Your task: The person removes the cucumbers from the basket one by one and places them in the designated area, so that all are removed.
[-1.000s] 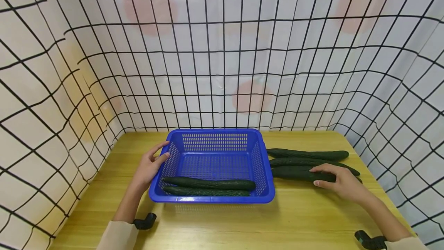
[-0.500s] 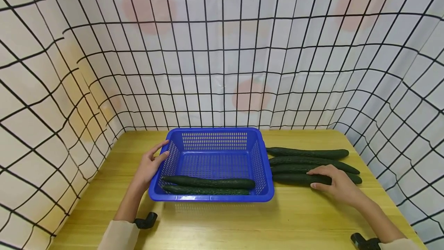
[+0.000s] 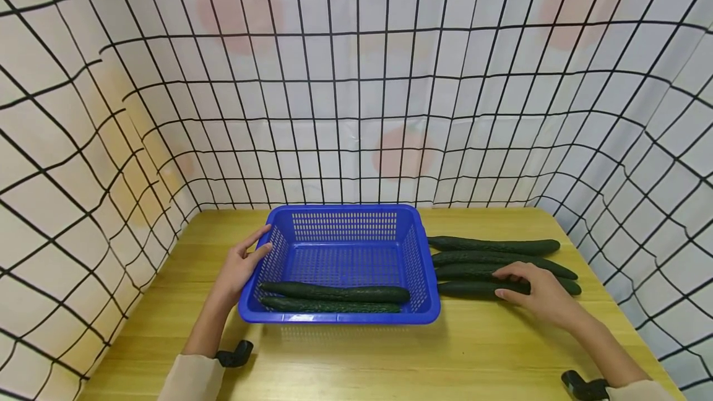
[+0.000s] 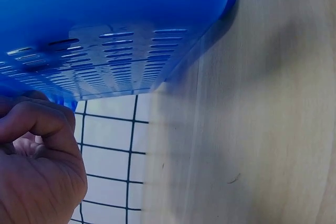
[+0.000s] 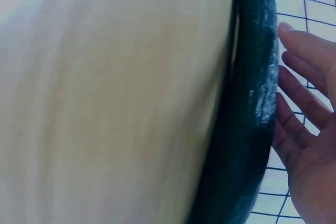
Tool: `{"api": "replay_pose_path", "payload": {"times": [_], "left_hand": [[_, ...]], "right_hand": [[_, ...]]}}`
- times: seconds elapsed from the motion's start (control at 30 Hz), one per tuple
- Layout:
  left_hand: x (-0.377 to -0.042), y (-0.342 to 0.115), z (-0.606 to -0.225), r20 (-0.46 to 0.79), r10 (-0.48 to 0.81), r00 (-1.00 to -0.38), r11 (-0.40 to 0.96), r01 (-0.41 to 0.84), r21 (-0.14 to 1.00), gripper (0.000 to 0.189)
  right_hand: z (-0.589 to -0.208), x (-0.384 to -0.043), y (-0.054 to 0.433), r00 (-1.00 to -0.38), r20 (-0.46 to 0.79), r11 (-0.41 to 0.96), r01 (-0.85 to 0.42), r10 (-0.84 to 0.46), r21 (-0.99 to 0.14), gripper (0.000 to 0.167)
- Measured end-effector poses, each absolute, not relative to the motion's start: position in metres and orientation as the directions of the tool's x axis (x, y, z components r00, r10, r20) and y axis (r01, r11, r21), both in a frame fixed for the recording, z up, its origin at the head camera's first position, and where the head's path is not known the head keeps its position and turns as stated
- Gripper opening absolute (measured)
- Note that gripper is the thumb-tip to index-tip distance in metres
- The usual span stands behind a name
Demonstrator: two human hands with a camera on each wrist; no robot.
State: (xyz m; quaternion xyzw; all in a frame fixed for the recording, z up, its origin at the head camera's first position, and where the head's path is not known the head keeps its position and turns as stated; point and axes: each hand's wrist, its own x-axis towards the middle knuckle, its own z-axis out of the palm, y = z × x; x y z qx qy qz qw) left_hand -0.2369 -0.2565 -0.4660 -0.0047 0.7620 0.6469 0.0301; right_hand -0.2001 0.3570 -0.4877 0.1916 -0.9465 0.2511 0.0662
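A blue plastic basket point(image 3: 340, 319) stands on the wooden table with two dark green cucumbers point(image 3: 334, 293) lying along its near side. My left hand point(image 3: 236, 271) holds its left rim, thumb over the edge; curled fingers point(image 4: 44, 121) show beside the perforated wall in the left wrist view. Right of the basket lie several more cucumbers point(image 3: 496, 244), roughly side by side. Over the nearest ones is my right hand point(image 3: 543, 293), thumb by the front cucumber point(image 3: 473, 289) and fingertips just behind it. In the right wrist view its extended fingers point(image 5: 302, 95) meet the cucumber's edge.
Black-gridded white sheeting point(image 3: 356, 110) rises behind the table and along both sides. The wooden table top point(image 3: 356, 361) extends in front of the basket. Black wrist mounts point(image 3: 235, 354) sit at both cuffs.
The right hand has shifted slightly left and nearer. The front cucumber has come toward me, apart from the one behind it. My left hand and the basket keep their places.
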Motion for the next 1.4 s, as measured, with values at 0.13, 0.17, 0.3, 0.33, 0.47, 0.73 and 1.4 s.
{"api": "replay_pose_path", "payload": {"times": [0.13,0.17,0.3,0.33,0.47,0.73,1.4], "left_hand": [[-0.237,-0.256,-0.465,-0.057,0.038,-0.998,0.153,-0.051,0.987,0.058],[-0.237,-0.256,-0.464,-0.061,0.04,-0.997,0.15,-0.054,0.987,0.058],[-0.236,-0.256,-0.462,-0.077,0.037,-0.996,0.141,-0.071,0.987,0.057],[-0.236,-0.256,-0.462,-0.081,0.037,-0.996,0.138,-0.075,0.987,0.057],[-0.235,-0.255,-0.462,-0.091,0.03,-0.995,0.137,-0.086,0.987,0.057],[-0.234,-0.256,-0.461,-0.105,0.025,-0.994,0.137,-0.1,0.985,0.059],[-0.233,-0.255,-0.459,-0.087,0.028,-0.996,0.155,-0.081,0.985,0.057]], "right_hand": [[-0.478,-0.204,0.35,-0.915,0.258,0.787,-0.4,-0.31,-0.47,0.031],[-0.475,-0.206,0.347,-0.913,0.267,0.785,-0.404,-0.31,-0.469,0.032],[-0.461,-0.215,0.332,-0.906,0.289,0.786,-0.414,-0.308,-0.459,0.035],[-0.458,-0.218,0.328,-0.904,0.293,0.783,-0.419,-0.311,-0.46,0.036],[-0.442,-0.226,0.31,-0.903,0.288,0.762,-0.425,-0.318,-0.489,0.037],[-0.427,-0.237,0.27,-0.881,0.291,0.694,-0.473,-0.373,-0.543,0.039],[-0.416,-0.24,0.166,-0.793,0.259,0.495,-0.561,-0.551,-0.663,0.04]]}}
